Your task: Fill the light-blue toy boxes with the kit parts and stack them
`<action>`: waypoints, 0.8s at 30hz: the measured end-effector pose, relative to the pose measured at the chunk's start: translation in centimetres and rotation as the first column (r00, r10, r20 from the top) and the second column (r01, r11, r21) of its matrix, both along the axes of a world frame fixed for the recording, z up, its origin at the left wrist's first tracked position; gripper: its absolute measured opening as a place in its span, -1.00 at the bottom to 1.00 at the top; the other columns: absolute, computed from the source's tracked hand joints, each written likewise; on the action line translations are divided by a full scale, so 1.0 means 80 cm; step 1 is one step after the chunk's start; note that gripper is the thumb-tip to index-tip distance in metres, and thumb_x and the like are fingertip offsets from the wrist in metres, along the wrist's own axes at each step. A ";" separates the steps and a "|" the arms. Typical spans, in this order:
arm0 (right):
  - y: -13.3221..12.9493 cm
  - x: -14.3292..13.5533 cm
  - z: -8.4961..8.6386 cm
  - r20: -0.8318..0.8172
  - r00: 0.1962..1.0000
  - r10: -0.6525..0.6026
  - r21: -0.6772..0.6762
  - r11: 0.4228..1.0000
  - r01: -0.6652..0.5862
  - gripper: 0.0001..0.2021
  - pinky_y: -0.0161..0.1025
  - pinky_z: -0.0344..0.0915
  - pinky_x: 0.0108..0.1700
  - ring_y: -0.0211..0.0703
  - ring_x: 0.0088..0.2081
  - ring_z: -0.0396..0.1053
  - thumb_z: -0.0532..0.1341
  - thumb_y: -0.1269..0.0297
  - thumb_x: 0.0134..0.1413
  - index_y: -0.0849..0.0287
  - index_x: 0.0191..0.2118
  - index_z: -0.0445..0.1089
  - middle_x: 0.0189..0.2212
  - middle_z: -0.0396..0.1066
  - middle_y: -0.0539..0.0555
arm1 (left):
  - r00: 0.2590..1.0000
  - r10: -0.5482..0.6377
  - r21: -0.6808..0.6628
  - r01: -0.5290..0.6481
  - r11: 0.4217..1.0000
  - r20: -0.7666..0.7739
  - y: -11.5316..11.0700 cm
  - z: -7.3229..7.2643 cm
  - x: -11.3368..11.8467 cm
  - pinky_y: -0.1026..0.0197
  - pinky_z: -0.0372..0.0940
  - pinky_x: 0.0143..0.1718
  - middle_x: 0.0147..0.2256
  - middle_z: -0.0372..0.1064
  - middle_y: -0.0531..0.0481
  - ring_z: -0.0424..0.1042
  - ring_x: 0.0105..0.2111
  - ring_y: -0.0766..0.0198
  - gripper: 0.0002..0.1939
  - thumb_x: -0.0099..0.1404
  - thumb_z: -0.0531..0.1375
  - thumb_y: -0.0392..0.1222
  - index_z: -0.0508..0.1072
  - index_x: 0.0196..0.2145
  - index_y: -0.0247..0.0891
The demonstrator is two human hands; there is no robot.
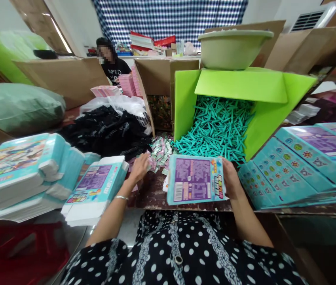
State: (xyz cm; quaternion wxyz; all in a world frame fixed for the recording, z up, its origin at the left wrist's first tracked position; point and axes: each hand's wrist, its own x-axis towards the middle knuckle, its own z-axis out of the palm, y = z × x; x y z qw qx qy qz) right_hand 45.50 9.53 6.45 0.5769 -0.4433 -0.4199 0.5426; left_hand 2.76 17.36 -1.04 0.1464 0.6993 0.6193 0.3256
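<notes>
Gripping turquoise box point(194, 180) by its end in right hand point(230, 179), near front edge of surface point(150, 198); apparently picking packets point(159, 152) with left hand point(139, 169), hard to tell whether pinching; likely needs fingertip separation.

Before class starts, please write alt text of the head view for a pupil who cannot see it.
A person's right hand holds a teal and purple box, while the left hand is at small packets. Beyond, teal pieces spill from a green carton; teal boxes are stacked on both sides.
</notes>
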 end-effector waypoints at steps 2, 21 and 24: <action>0.021 -0.017 0.030 0.217 0.976 0.008 0.163 0.986 -0.044 -0.52 -0.27 0.20 -0.39 -0.21 -0.46 0.26 0.50 -0.21 0.05 0.10 -0.40 0.42 -0.52 0.35 -0.06 | 0.991 0.073 0.041 -0.078 0.996 0.116 -0.014 0.049 -0.028 -0.37 0.36 0.42 0.22 0.60 -0.44 0.55 0.31 -0.21 -0.21 0.62 -0.18 0.25 0.56 0.33 -0.34; 0.035 -0.206 0.118 0.776 0.516 0.364 0.303 0.503 -0.809 -0.67 -0.23 0.24 -0.05 -0.16 -0.18 0.39 0.18 -0.02 0.44 0.14 -0.23 0.44 -0.26 0.52 0.04 | 0.883 -0.310 -0.009 0.335 0.942 0.352 -0.234 0.161 0.013 0.06 0.67 -0.13 -0.04 0.75 -0.17 0.75 -0.06 -0.09 -0.55 0.50 0.34 0.13 0.73 0.20 -0.09; 0.043 -0.222 0.102 0.725 0.482 0.491 0.276 0.434 -0.857 -0.51 -0.26 0.23 -0.13 -0.21 -0.22 0.33 0.18 -0.22 0.46 0.16 -0.25 0.41 -0.31 0.43 0.01 | 0.842 -0.242 0.014 0.269 0.963 0.482 -0.247 0.135 0.008 0.10 0.67 -0.20 -0.13 0.75 -0.16 0.74 -0.14 -0.01 -0.55 0.43 0.44 0.01 0.72 0.22 -0.10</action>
